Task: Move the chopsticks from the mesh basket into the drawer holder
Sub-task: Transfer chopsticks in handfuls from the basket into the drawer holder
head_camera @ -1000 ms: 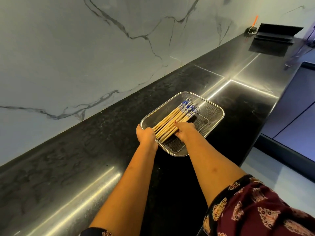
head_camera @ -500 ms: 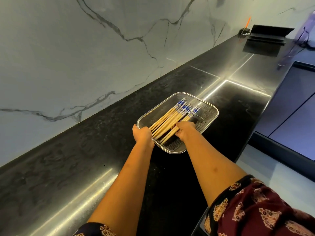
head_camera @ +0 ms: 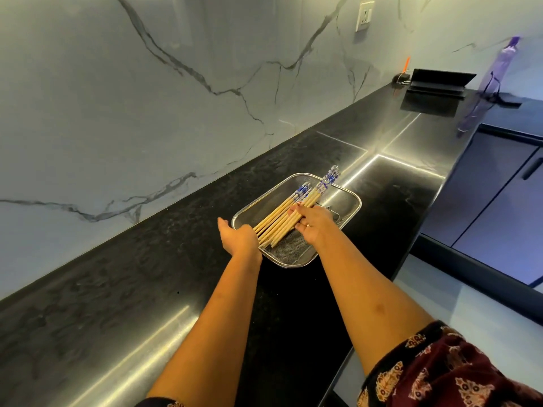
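Note:
A rectangular steel mesh basket (head_camera: pixel 348 201) sits on the black counter (head_camera: pixel 147 274). In it lies a bundle of wooden chopsticks (head_camera: pixel 276 220) with blue-patterned ends pointing away from me. My right hand (head_camera: pixel 313 224) lies over the bundle's right side, its fingers curled round several sticks. The blue ends of those sticks stick out past the far rim. My left hand (head_camera: pixel 238 236) is at the basket's near-left corner, thumb spread, against the near tips of the sticks. No drawer holder is in view.
A marble wall runs along the counter's left side, with a socket (head_camera: pixel 364 16) on it. At the far end stand a dark folded device (head_camera: pixel 437 83) and a purple bottle (head_camera: pixel 496 74). Dark cabinet fronts (head_camera: pixel 499 207) and the counter's edge lie to the right.
My right hand slid further along the bundle and pushed several sticks forward, so their blue ends pass the far rim. My left hand loosened from the rim, thumb now spread.

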`<state>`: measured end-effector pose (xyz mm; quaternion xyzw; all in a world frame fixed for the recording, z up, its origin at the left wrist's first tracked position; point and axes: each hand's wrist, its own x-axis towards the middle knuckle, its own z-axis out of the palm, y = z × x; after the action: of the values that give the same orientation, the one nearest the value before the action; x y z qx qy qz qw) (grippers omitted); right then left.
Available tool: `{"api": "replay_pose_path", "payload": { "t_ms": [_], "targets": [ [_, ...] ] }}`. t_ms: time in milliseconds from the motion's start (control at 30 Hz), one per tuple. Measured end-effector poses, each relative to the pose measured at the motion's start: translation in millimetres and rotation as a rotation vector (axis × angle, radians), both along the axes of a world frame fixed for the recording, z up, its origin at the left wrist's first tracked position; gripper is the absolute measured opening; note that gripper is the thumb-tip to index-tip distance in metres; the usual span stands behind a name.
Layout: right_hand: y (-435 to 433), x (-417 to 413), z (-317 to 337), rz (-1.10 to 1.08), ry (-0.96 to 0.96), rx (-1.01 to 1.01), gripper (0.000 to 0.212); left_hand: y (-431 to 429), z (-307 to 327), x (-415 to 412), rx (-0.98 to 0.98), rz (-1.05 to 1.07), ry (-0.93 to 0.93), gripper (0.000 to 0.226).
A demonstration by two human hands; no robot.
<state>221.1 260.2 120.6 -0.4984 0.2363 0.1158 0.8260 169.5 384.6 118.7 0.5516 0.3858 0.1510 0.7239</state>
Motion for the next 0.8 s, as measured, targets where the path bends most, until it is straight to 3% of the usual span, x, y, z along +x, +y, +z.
{"api": "replay_pose_path", "payload": {
  "t_ms": [200, 367, 467, 600, 800],
  "targets": [
    [3.3, -15.2, 13.3, 0.010, -0.136, 0.143, 0.004, -2.8, 23.9, -13.2, 0.071, 0.004, -0.196, 0.053],
    [4.6, -29.1, 28.0, -0.021, -0.217, 0.216, 0.006, -17.3, 29.1, -29.6, -0.019, -0.207, -0.305, 0.032],
    [4.4, -40.5, 34.6, -0.045, -0.246, 0.269, 0.010, -28.5, 24.5, -38.9, -0.268, -0.268, -0.366, 0.036],
    [5.8, -59.4, 38.6, -0.052, -0.258, 0.296, 0.009, -45.7, 22.7, -49.7, -0.575, -0.201, -0.411, 0.049],
    [18.4, -87.1, 36.6, 0.017, -0.151, 0.254, 0.009, -54.4, 27.3, -62.8, -0.631, -0.271, -0.437, 0.032]
  ]
}}
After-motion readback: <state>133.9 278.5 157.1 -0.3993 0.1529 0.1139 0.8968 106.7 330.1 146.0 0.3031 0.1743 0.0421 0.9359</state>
